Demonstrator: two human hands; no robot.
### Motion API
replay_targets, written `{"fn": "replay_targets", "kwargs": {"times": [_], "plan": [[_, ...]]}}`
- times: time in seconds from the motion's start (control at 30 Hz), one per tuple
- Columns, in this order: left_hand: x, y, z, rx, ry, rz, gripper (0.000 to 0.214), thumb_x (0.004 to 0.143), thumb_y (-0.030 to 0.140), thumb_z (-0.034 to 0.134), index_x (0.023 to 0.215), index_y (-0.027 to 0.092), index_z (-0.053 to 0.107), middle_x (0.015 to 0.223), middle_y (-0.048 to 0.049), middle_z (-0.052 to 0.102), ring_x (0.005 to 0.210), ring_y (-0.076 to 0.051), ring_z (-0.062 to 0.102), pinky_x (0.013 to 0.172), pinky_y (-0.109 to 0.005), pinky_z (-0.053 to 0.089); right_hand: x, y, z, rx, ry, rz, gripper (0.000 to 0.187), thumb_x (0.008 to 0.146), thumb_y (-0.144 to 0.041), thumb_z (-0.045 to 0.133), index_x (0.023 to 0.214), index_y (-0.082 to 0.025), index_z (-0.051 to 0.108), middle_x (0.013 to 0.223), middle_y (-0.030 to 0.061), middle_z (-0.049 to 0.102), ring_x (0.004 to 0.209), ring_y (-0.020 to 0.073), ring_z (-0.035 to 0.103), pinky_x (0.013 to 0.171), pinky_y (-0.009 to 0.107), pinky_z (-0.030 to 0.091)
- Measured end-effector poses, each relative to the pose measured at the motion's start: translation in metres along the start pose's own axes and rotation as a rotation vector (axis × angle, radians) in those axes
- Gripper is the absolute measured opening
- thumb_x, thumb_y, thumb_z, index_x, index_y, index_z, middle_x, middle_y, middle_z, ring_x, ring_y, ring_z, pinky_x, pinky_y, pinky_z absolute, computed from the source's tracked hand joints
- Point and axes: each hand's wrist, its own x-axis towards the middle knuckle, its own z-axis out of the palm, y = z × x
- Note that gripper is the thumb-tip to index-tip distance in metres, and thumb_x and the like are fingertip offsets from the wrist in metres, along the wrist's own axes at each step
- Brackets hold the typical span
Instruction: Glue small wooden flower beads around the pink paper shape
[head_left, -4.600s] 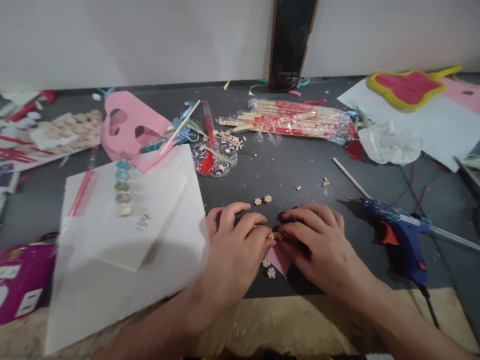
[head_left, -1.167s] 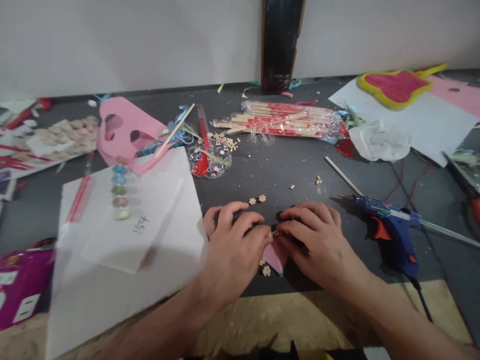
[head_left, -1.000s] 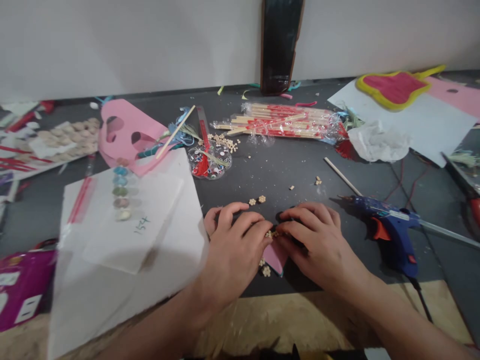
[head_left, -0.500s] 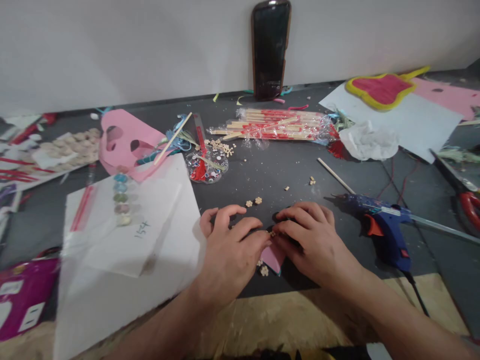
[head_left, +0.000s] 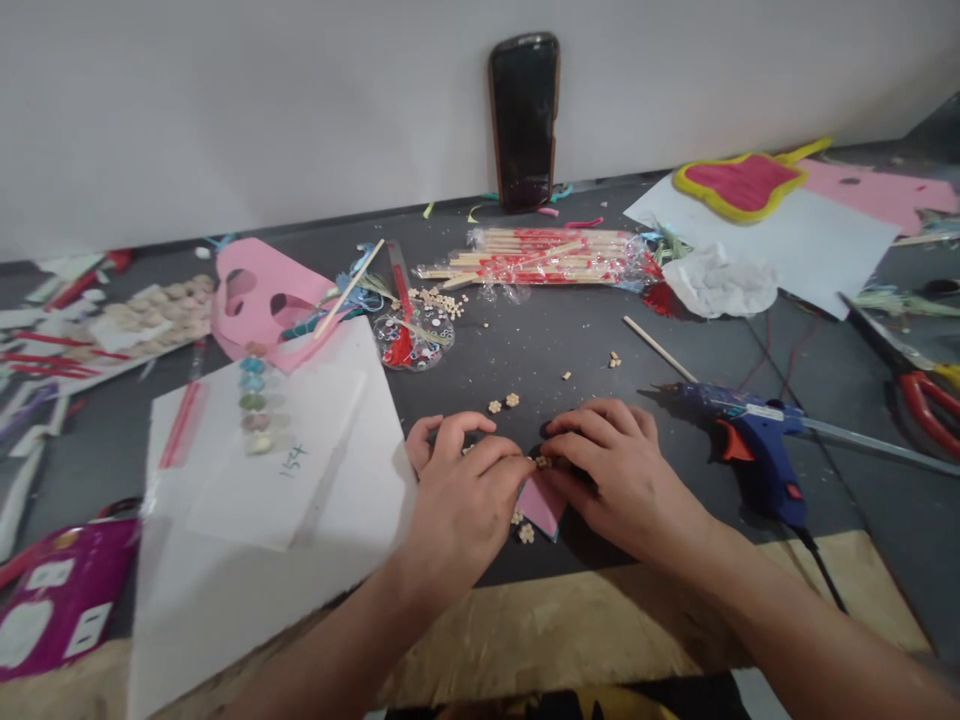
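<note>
My left hand [head_left: 466,505] and my right hand [head_left: 628,475] meet low over the dark tabletop, fingers curled and fingertips pressed close together. Between them, a small light-wood flower [head_left: 541,462] is pinched at the tips, just above the far part of a pink piece [head_left: 541,508] with a bluish edge. My fingers hide part of both. Another wooden flower [head_left: 526,533] lies by the near edge of the pink piece, one more partly beside it. Beyond my left fingertips sit two similar flowers [head_left: 512,400].
A blue glue gun [head_left: 761,440] lies to the right, with red-handled scissors [head_left: 926,400] farther out. White board [head_left: 225,600] with a bag of beads fills the left. Wrapped sticks [head_left: 540,258], loose wooden bits [head_left: 615,359] and a phone [head_left: 525,125] are farther back.
The camera view has shifted slightly. Both hands keep nearly the same pose around the small wooden flower, with only slight finger movement.
</note>
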Motion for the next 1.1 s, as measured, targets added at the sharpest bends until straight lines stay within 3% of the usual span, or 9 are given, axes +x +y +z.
{"fn": "replay_targets", "kwargs": {"times": [0.33, 0.6, 1.1], "plan": [[-0.0033, -0.0032, 0.0028, -0.011, -0.044, -0.005, 0.016, 0.086, 0.012, 0.059, 0.088, 0.025, 0.067, 0.09, 0.0034, 0.07, 0.105, -0.023, 0.044, 0.093, -0.045, 0.031, -0.0007, 0.0046, -0.0002, 0.024, 0.013, -0.006, 0.012, 0.085, -0.032, 0.062, 0.095, -0.026, 0.067, 0.108, 0.0029, 0.068, 0.103, 0.0237, 0.051, 0.089, 0.043, 0.033], [-0.003, -0.0036, 0.0037, -0.018, -0.027, -0.002, 0.014, 0.088, 0.015, 0.058, 0.089, 0.025, 0.068, 0.089, 0.0038, 0.07, 0.104, -0.023, 0.044, 0.092, -0.044, 0.032, -0.0001, 0.0051, 0.0, 0.041, 0.039, -0.032, 0.016, 0.091, -0.028, 0.053, 0.094, -0.027, 0.069, 0.104, 0.0033, 0.069, 0.1, 0.0224, 0.052, 0.087, 0.042, 0.034], [-0.0025, -0.0035, 0.005, -0.023, 0.003, -0.009, 0.02, 0.088, 0.014, 0.055, 0.09, 0.028, 0.069, 0.087, 0.0038, 0.072, 0.103, -0.023, 0.047, 0.091, -0.043, 0.031, -0.0008, 0.0037, 0.0027, 0.082, 0.038, -0.015, 0.014, 0.09, -0.027, 0.056, 0.091, -0.027, 0.07, 0.103, 0.0016, 0.069, 0.1, 0.0221, 0.05, 0.089, 0.042, 0.03]]}}
